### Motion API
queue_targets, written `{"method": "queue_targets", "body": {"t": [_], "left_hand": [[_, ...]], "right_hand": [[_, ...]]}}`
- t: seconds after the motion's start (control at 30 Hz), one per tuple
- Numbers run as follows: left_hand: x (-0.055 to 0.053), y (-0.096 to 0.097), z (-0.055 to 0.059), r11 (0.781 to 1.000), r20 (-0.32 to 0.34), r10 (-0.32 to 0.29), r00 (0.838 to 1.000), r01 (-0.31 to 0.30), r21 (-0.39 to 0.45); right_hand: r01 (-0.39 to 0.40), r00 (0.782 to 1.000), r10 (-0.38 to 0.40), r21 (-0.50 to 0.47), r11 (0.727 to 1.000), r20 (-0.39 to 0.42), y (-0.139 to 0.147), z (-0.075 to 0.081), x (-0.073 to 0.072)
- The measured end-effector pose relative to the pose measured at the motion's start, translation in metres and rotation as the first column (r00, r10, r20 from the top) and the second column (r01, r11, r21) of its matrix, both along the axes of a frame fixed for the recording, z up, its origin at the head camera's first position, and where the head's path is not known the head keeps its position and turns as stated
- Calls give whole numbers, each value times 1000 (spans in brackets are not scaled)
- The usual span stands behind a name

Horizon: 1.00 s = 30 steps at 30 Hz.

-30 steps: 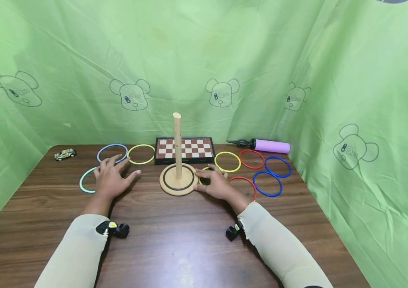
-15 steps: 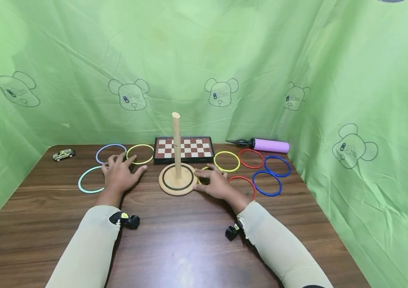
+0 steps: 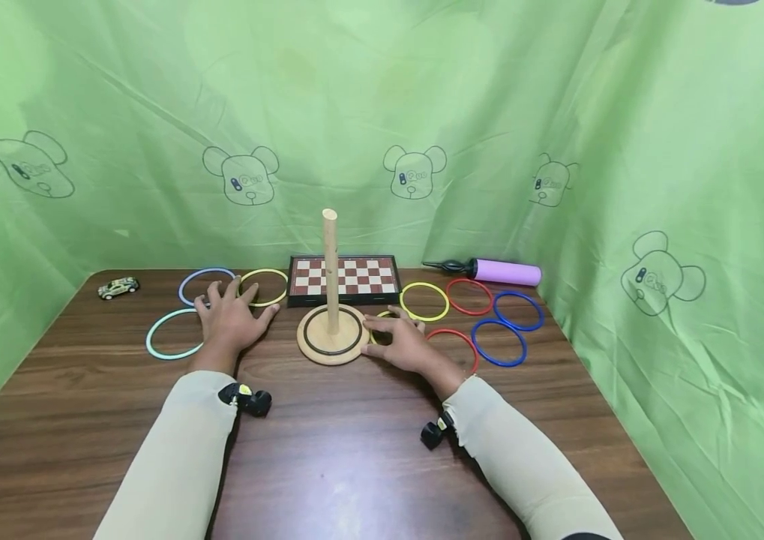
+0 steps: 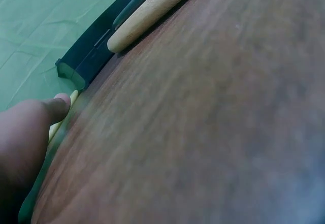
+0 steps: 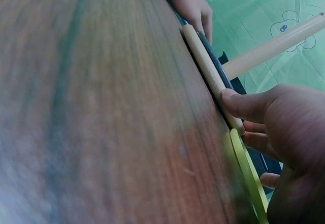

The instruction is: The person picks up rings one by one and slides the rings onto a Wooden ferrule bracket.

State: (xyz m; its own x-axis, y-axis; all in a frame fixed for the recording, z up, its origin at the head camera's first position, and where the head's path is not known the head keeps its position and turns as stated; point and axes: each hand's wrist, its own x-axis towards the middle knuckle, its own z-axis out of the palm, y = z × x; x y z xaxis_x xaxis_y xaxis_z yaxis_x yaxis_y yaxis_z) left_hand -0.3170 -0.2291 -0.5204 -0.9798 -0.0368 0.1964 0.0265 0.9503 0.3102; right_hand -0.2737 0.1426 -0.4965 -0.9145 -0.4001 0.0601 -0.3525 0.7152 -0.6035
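Note:
A wooden ring-toss stand [image 3: 332,281] with a round base and an upright peg stands mid-table; a dark ring lies flat around the peg. My right hand [image 3: 403,346] grips the right edge of its base, the thumb [image 5: 244,104] on the near side and the fingers farther round. A yellow ring [image 5: 246,170] lies partly hidden under that hand. On the left, my left hand [image 3: 232,322] is spread with fingers apart, its fingertips near another yellow ring [image 3: 265,304] and a blue ring [image 3: 189,277]. Beside its wrist lies a turquoise ring [image 3: 159,354].
Behind the stand lies a chessboard [image 3: 378,276]. A purple hand pump [image 3: 506,272] is at the back right. To the right are a yellow ring [image 3: 447,303], red rings [image 3: 469,312] and blue rings [image 3: 525,345]. A toy car [image 3: 118,288] sits at the far left.
My left hand has moved right and slightly farther from me, toward the left yellow ring, uncovering more of the turquoise ring. The right hand keeps its grip on the stand's base.

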Motion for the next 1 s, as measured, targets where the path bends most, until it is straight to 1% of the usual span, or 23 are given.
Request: {"method": "queue_targets", "body": {"t": [0.17,0.37,0.47,0.63,1.0], "left_hand": [[-5,2,1,1000,17,-1,1000,2,-16],[-14,0,-2,999,46,-8,999,10,-39],[-17,1,-2,999,59,-9,998,12,-42],[-19,3,-2,999,73,-2,997,6,-44],[-20,4,-2,1000,91,-10,996,12,-27]], "right_hand": [[-1,1000,1,-2,1000,10,0,1,1],[2,1000,-2,-2,1000,9,-1,2,2],[7,1000,-7,0,1000,7,0,3,2],[7,1000,-7,5,1000,5,-1,4,2],[7,1000,-7,18,1000,8,-1,1,0]]}}
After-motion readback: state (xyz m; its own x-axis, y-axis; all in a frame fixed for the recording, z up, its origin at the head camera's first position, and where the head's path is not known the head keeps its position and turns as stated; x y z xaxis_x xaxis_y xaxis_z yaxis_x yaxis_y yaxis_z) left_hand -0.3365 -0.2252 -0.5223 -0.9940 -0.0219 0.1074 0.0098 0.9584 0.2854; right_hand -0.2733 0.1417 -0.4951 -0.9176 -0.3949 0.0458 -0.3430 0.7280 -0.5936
